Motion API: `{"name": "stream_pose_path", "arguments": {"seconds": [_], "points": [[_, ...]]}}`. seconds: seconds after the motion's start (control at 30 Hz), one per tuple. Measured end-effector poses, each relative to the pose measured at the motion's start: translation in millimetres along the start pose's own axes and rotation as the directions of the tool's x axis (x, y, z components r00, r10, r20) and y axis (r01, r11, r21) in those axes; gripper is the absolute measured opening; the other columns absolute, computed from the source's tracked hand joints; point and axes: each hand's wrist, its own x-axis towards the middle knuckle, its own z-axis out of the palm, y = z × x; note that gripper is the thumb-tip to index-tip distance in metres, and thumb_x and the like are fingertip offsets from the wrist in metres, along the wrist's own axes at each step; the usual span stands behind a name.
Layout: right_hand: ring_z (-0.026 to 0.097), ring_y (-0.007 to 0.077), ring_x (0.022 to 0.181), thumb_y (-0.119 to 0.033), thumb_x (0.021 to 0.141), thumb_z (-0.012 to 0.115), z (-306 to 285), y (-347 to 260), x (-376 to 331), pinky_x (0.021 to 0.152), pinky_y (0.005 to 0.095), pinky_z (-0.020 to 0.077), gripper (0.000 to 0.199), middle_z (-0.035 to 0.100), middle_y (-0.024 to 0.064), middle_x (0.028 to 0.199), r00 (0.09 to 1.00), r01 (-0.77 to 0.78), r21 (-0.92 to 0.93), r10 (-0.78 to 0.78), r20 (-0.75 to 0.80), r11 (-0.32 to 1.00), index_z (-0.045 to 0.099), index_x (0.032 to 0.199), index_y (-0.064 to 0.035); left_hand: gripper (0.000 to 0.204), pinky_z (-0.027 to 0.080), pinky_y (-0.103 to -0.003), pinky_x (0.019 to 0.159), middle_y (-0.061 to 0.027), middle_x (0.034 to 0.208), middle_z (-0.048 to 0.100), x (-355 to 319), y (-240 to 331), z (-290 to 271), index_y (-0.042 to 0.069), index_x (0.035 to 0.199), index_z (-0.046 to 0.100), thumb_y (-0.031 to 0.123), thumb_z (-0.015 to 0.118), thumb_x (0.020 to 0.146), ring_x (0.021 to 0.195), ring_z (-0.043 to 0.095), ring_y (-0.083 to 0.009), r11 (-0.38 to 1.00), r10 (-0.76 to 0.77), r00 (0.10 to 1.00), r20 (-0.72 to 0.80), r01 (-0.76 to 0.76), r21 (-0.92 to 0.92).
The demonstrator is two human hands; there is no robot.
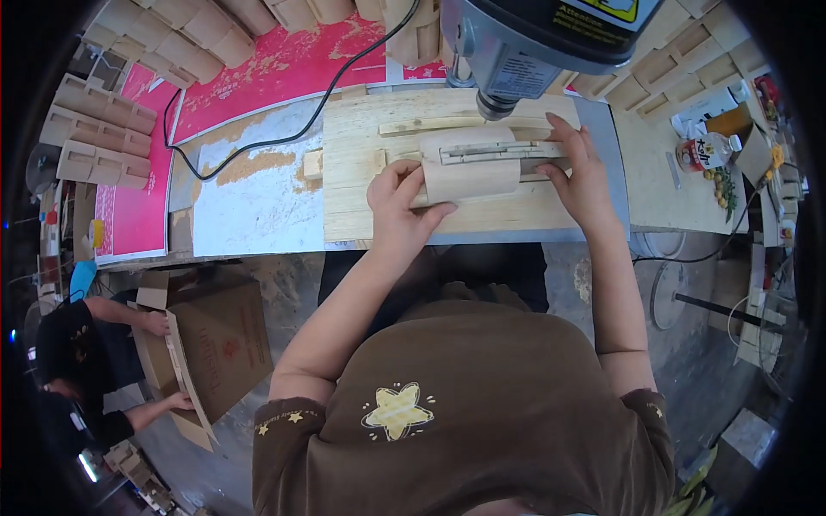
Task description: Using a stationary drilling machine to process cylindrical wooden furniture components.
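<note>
the curved wooden piece [469,168] lies on the plywood board [361,163] on the tabletop [249,206], directly under the nose of the drill press [516,52]. its long axis runs left to right across the person's front, and a slotted strip [495,153] sits along its top edge. the left hand [397,211] presses on the piece's left end, fingers curled over it and thumb out along the lower edge. the right hand [581,176] lies flat against the right end, fingers spread toward the strip; it pins rather than closes round anything, so neither grip is truly clamped. both hands touch the piece, one at each end, equally near. i count one curved piece, one drill press, one board, one loose batten [430,125] behind it and one small block [312,163] at the board's left edge. at lower left another person holds a cardboard box [219,344] with two hands.
</note>
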Motion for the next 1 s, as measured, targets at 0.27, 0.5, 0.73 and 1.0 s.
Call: {"name": "stream_pose_path", "arguments": {"seconds": [0.27, 0.5, 0.73, 1.0], "points": [[0.051, 0.0294, 0.106, -0.002, 0.069, 0.07, 15.2, -5.6, 17.6, 0.103, 0.0455, 0.0303, 0.071, 0.056, 0.0105, 0.106, 0.998, -0.01, -0.046, 0.007, -0.058, 0.999, 0.038, 0.132, -0.0156, 0.051, 0.027, -0.037, 0.081, 0.0015, 0.077, 0.054, 20.2, -25.1, -8.3, 0.013, 0.102, 0.063, 0.027, 0.08, 0.056, 0.083, 0.049, -0.0186, 0.929, 0.077, 0.997, -0.011, -0.068, 0.365], [0.042, 0.0226, 0.122, -0.012, 0.084, 0.061, -68.6, -0.6, 65.5, 0.102, 0.0351, 0.0346, 0.059, 0.044, 0.0115, 0.129, 0.949, 0.103, 0.404, 0.033, -0.315, 0.909, 0.032, 0.135, -0.0065, 0.046, 0.027, -0.037, 0.081, 0.002, 0.073, 0.053, 22.3, -31.8, -18.8, 0.012, 0.101, 0.063, 0.025, 0.079, 0.059, 0.079, 0.049, -0.0177, 0.954, 0.061, 0.996, 0.064, -0.078, 0.289], [0.053, 0.0124, 0.076, -0.024, 0.092, 0.049, -108.7, -69.7, 146.7, 0.067, 0.0264, 0.0428, 0.026, 0.06, 0.0034, 0.082, 0.918, 0.277, 0.273, -0.169, -0.359, 0.921, 0.061, 0.095, -0.0006, 0.046, 0.029, -0.036, 0.077, 0.0017, 0.071, 0.05, 26.4, -31.2, -13.7, 0.012, 0.101, 0.064, 0.023, 0.078, 0.059, 0.076, 0.047, -0.0173, 0.968, 0.06, 0.994, 0.092, -0.081, 0.239], [0.055, 0.008, 0.07, -0.016, 0.092, 0.05, -124.3, -79.2, 68.2, 0.062, 0.0215, 0.0417, 0.024, 0.059, 0.0039, 0.078, 0.947, -0.044, -0.209, -0.026, -0.321, 0.977, 0.059, 0.107, 0.0006, 0.048, 0.031, -0.034, 0.073, 0.0012, 0.069, 0.047, 26.1, -34.1, -13.4, 0.013, 0.104, 0.065, 0.022, 0.078, 0.059, 0.072, 0.046, -0.0179, 0.967, 0.088, 0.992, 0.087, -0.106, 0.233]]}}
